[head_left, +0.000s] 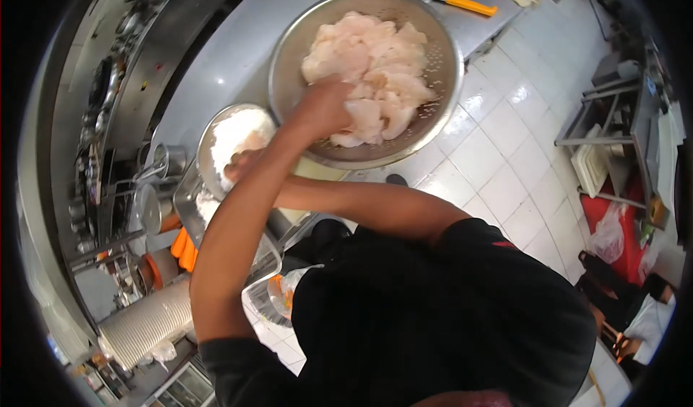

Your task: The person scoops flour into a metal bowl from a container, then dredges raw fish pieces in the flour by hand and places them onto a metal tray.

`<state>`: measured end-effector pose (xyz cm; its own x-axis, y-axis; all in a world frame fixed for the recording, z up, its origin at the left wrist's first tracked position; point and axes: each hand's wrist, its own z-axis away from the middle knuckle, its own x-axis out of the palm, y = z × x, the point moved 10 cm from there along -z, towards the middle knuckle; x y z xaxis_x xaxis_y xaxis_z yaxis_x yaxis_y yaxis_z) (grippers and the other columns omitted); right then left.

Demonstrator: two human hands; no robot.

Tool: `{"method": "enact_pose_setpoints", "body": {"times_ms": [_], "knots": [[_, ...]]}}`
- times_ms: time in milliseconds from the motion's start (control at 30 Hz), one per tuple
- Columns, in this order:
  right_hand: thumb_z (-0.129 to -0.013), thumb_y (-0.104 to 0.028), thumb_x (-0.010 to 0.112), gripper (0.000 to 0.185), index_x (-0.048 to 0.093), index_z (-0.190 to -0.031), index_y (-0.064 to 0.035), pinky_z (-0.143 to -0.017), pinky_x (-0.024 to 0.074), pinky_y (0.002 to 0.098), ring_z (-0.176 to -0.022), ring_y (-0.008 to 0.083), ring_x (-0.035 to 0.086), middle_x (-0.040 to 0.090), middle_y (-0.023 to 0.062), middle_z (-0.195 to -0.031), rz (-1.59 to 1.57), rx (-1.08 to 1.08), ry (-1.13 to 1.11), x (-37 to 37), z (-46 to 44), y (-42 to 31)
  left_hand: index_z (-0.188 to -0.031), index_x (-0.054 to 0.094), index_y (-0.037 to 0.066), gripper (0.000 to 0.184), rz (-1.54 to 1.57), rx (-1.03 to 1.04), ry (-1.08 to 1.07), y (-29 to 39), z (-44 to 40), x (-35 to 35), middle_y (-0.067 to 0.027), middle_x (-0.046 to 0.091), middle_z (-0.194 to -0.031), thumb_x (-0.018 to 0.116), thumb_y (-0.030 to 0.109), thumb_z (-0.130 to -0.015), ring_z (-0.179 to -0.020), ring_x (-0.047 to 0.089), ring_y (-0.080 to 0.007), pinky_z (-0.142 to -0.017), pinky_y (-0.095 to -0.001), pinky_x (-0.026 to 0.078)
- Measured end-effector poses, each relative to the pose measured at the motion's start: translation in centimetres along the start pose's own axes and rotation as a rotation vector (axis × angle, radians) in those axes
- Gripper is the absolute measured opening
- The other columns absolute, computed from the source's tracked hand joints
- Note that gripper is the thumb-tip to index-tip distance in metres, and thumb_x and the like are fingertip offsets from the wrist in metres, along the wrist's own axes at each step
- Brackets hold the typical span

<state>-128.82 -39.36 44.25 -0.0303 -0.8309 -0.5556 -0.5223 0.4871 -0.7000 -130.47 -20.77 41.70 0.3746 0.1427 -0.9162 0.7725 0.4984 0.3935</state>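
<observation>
Your left hand [328, 107] reaches into the pale meat [368, 64], fingers too buried to tell their grip; your right hand [244, 164], half hidden by your left forearm [249, 190], dips curled into the powder bowl [209, 129]. Heaped in one round colander [285, 89], the overlapping pieces defy counting, with no clear long axis. One orange-handled knife [471, 5] lies past its rim, handle pointing right, on the steel counter [238, 42].
</observation>
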Motion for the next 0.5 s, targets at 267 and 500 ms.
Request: {"method": "enact_pose_setpoints", "body": {"times_ms": [267, 500], "knots": [[-0.061, -0.02, 0.06, 0.02, 0.057, -0.071, -0.0032, -0.06, 0.045, 0.0392, -0.073, 0.0295, 0.057, 0.058, 0.0139, -0.077, -0.093, 0.042, 0.054, -0.4, 0.2, 0.3, -0.086, 0.056, -0.003, 0.028, 0.514, -0.29, 0.22, -3.9, 2.9, -7.9, -0.0087, 0.06, -0.079, 0.065, 0.002, -0.06, -0.067, 0.056, -0.0139, -0.062, -0.0253, 0.046], [-0.056, -0.01, 0.058, 0.023, 0.061, -0.077, -0.0018, -0.065, 0.0472, 0.0399, -0.075, 0.0317, 0.059, 0.059, 0.016, -0.075, 0.002, 0.037, -0.06, -2.5, 0.2, -1.4, -0.082, 0.056, 0.0, 0.02, 0.54, -0.49, 0.342, -8.5, 10.2, -14.6, -0.0019, 0.057, -0.071, 0.057, -0.002, -0.062, -0.057, 0.05, -0.006, -0.048, -0.0198, 0.038]]}}
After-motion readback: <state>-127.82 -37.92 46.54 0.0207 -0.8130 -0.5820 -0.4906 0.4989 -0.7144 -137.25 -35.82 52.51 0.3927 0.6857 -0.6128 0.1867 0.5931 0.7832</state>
